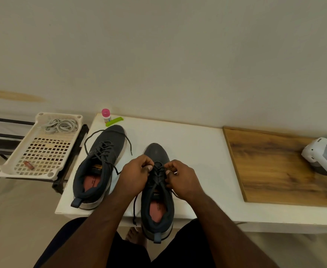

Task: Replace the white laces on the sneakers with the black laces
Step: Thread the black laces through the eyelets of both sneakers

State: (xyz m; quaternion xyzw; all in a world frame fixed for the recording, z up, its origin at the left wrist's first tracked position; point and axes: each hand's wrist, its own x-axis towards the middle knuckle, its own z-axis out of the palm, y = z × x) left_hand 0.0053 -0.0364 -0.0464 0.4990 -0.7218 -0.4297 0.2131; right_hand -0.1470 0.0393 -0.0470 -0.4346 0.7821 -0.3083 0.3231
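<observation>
While both sneakers stand on the white counter (187,140), the left hand (134,174) and right hand (182,177) pinch the black lace (158,168) on the right sneaker (156,192). White laces (61,125) lie in the basket (13,167).

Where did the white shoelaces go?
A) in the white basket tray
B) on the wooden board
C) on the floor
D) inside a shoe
A: the white laces lie bunched at the far end of the basket tray, left of the table.
</observation>
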